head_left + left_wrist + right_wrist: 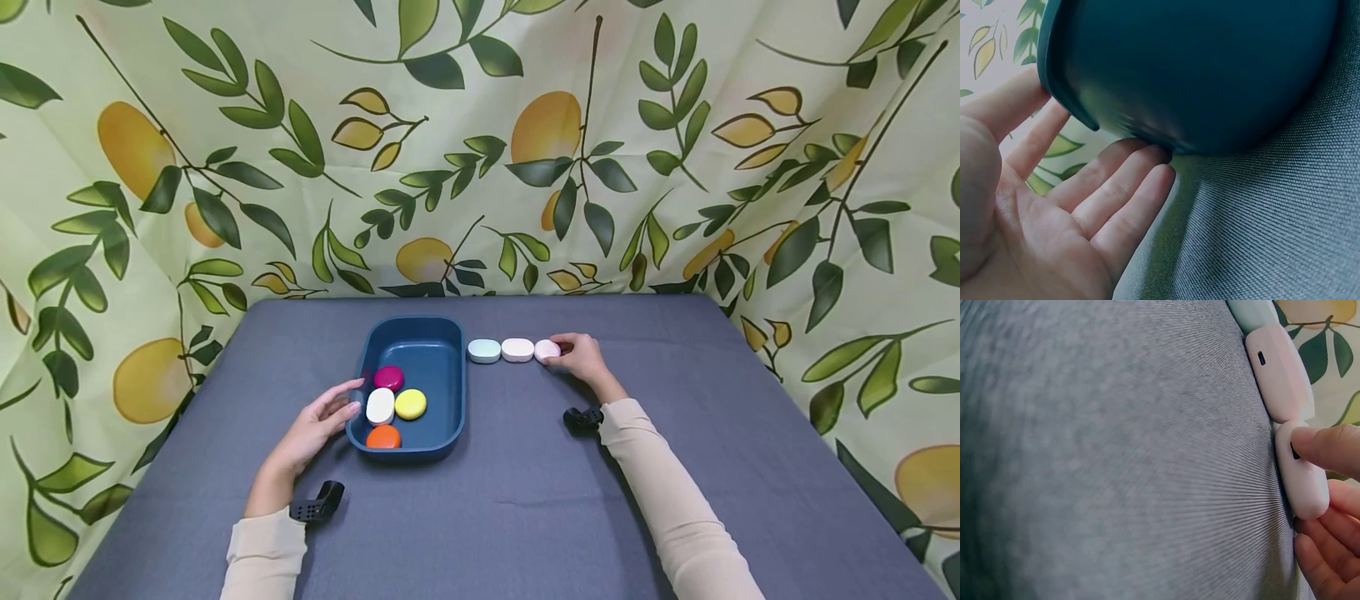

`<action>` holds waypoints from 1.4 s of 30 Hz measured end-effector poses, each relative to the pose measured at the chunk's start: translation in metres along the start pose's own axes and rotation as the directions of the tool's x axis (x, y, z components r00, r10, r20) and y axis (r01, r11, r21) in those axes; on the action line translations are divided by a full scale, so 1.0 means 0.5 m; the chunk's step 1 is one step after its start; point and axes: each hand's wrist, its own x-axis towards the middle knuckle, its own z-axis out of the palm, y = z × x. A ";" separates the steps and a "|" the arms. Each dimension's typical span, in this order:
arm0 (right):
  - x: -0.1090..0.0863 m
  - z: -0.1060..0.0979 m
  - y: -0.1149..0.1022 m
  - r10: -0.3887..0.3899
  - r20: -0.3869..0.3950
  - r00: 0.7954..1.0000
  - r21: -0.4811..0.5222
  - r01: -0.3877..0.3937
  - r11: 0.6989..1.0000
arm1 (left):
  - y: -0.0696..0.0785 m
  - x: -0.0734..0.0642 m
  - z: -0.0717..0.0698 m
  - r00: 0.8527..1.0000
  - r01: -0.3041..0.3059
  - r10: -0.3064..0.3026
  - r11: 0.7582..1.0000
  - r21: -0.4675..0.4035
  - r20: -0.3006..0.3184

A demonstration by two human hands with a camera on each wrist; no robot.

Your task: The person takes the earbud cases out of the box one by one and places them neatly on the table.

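My right hand (581, 358) pinches a pale pink earbud case (1300, 481) at the right end of a row, thumb over its dark port slot. Beside that case stand a white-pink earbud case (1282, 375) and a mint one (484, 351), which is nearest the bin. The left hand (318, 423) has its fingers loosely extended at the left side of a blue bin (442, 383), with fingertips at its rim and outer wall. Inside the bin lie a magenta case (388, 378), a white oval case (380, 407), a yellow round case (410, 404) and an orange case (384, 437).
A grey-blue cloth (495, 517) covers the table. Behind it and along both sides hangs a curtain (465, 100) printed with leaves and fruit. Each wrist wears a black band (318, 503) with a camera mount.
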 end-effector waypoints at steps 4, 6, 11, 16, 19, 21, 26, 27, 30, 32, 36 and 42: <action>-0.001 -0.002 -0.001 0.007 0.009 1.000 0.018 -0.008 1.000 | -0.002 0.001 0.002 1.000 -0.016 0.016 1.000 0.016 -0.001; -0.002 -0.003 -0.004 0.020 0.014 1.000 0.037 -0.020 0.999 | -0.004 0.002 0.003 1.000 -0.020 0.020 0.999 0.028 0.004; -0.011 -0.008 -0.020 0.032 -0.020 0.999 0.066 -0.031 0.997 | -0.006 0.005 0.005 0.998 -0.057 0.056 0.998 0.033 0.040; -0.024 -0.015 -0.050 0.012 -0.047 0.999 0.087 -0.008 0.996 | -0.008 0.005 0.008 0.990 -0.127 0.126 0.992 0.019 0.059; -0.032 -0.015 -0.071 -0.023 -0.020 1.000 0.116 0.025 0.993 | -0.006 0.005 0.008 0.991 -0.125 0.124 0.992 0.014 0.055; -0.037 -0.014 -0.085 -0.061 0.004 0.998 0.142 0.059 0.988 | -0.004 0.005 0.008 0.992 -0.112 0.111 0.994 0.017 0.060; -0.049 0.000 -0.115 -0.143 0.042 0.989 0.195 0.133 0.972 | -0.002 0.006 0.008 0.995 -0.081 0.078 0.996 0.031 0.065; -0.051 0.005 -0.121 -0.154 0.049 0.987 0.204 0.141 0.969 | -0.003 0.006 0.008 0.995 -0.075 0.073 0.997 0.031 0.063; -0.062 0.019 -0.141 -0.187 0.080 0.979 0.224 0.165 0.961 | -0.005 0.003 0.008 0.997 -0.062 0.061 0.998 0.023 0.053; -0.070 0.029 -0.155 -0.209 0.103 0.973 0.240 0.179 0.954 | -0.006 0.002 0.009 0.997 -0.058 0.057 0.998 0.016 0.052; -0.086 0.051 -0.181 -0.276 0.135 0.952 0.274 0.232 0.933 | -0.005 0.000 0.008 0.997 -0.060 0.059 0.998 0.012 0.058; -0.109 0.073 -0.221 -0.339 0.163 0.926 0.323 0.275 0.905 | -0.004 0.010 0.004 0.996 -0.066 0.064 0.997 0.034 0.063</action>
